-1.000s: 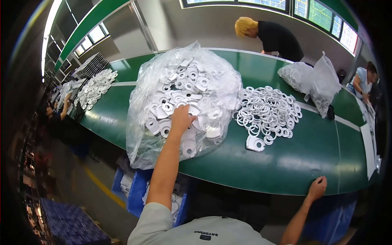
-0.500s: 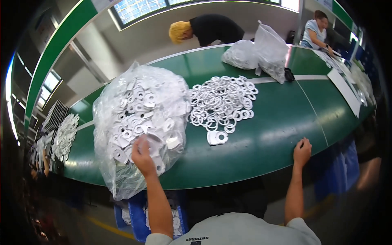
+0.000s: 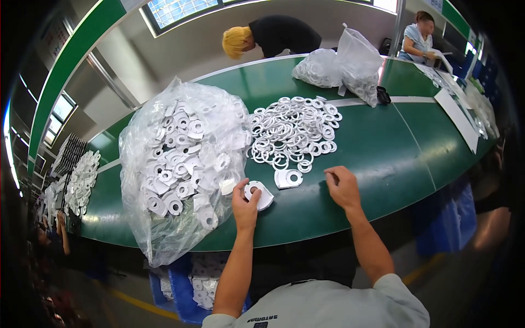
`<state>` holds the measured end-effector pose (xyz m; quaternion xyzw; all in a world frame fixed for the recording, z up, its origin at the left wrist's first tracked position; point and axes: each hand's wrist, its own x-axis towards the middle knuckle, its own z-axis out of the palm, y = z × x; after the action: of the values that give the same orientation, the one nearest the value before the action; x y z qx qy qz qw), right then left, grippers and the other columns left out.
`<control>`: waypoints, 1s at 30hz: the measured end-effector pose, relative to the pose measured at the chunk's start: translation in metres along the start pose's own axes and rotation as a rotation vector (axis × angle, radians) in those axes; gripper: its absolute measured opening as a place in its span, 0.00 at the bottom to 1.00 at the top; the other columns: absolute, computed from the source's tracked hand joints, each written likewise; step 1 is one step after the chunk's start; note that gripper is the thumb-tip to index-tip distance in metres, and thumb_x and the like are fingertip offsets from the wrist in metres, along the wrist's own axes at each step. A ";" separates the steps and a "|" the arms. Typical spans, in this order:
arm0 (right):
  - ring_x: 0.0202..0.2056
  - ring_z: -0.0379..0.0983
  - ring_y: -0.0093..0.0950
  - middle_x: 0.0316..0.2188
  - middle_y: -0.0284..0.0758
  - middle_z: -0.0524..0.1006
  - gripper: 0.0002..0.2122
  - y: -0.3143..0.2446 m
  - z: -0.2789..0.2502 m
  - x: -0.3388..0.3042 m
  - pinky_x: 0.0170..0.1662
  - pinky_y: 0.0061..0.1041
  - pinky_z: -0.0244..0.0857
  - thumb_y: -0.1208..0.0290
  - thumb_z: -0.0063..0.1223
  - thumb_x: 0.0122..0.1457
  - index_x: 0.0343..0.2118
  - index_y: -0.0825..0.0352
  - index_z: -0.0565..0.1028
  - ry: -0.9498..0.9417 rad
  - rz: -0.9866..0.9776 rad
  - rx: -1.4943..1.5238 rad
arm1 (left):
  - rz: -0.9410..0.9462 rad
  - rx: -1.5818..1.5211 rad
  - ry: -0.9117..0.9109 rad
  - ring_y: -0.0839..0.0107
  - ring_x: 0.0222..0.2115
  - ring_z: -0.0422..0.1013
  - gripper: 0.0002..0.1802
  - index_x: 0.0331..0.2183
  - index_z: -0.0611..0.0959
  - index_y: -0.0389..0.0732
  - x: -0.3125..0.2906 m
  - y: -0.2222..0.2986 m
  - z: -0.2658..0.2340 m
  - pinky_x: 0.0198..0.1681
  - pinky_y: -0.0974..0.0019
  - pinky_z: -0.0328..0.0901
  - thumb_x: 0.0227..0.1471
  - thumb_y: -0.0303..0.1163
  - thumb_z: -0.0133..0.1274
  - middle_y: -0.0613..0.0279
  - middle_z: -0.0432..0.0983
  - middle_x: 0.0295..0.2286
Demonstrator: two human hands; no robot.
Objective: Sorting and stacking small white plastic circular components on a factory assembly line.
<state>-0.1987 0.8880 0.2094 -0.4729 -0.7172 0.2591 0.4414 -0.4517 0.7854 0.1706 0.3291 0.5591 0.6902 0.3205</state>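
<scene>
green table: long and curved in this view, carrying the bags, the rings and the plates; a pale strip runs along it.
big clear bag: lies on the left half of the table, spread open, its slack plastic folded out toward the near edge.
in the big bag: a loose heap of flat white plates, each with a round hole, tumbled at all angles.
blue bins: below the near edge of the table, side by side; white pieces fill what shows of them, partly cut off by the left forearm.
ring heap: white rings piled straight on the table, just right of the big bag.
far bags: two clear ones near the far edge, an upright bag and a lower, slumped bag, touching; both hold whitish pieces, too blurred to tell apart.
left hand: thumb and fingers pinched on the held plate.
right hand: well apart from the left, fingers curled above the table; cannot tell whether anything is in them.
held plate: tilted, right of the big bag, hole showing.
lone plate: flat on the table, between the ring heap and the held plate.
</scene>
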 end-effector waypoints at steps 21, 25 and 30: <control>0.33 0.72 0.36 0.34 0.36 0.75 0.06 0.010 0.066 0.005 0.36 0.33 0.67 0.75 0.59 0.48 0.31 0.65 0.79 -0.117 -0.128 0.085 | 0.053 0.106 -0.034 0.82 0.30 0.66 0.16 0.46 0.73 0.34 -0.002 -0.001 -0.003 0.36 0.77 0.61 0.62 0.36 0.45 0.67 0.73 0.29; 0.34 0.72 0.36 0.30 0.36 0.72 0.07 0.006 0.061 0.009 0.37 0.33 0.67 0.73 0.60 0.48 0.31 0.64 0.79 -0.042 -0.075 -0.140 | 0.080 0.117 0.034 0.81 0.30 0.66 0.15 0.43 0.73 0.35 -0.002 -0.006 -0.002 0.36 0.77 0.61 0.63 0.37 0.43 0.66 0.73 0.29; 0.32 0.71 0.35 0.30 0.36 0.71 0.07 0.013 0.068 0.013 0.35 0.31 0.66 0.73 0.60 0.48 0.31 0.64 0.78 -0.106 -0.097 -0.275 | 0.036 0.056 -0.024 0.80 0.29 0.66 0.13 0.38 0.72 0.37 0.009 -0.025 0.002 0.35 0.76 0.62 0.63 0.38 0.42 0.65 0.72 0.29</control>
<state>-0.2545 0.9081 0.1713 -0.4792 -0.7904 0.1614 0.3459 -0.4532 0.7978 0.1474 0.3562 0.5683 0.6759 0.3055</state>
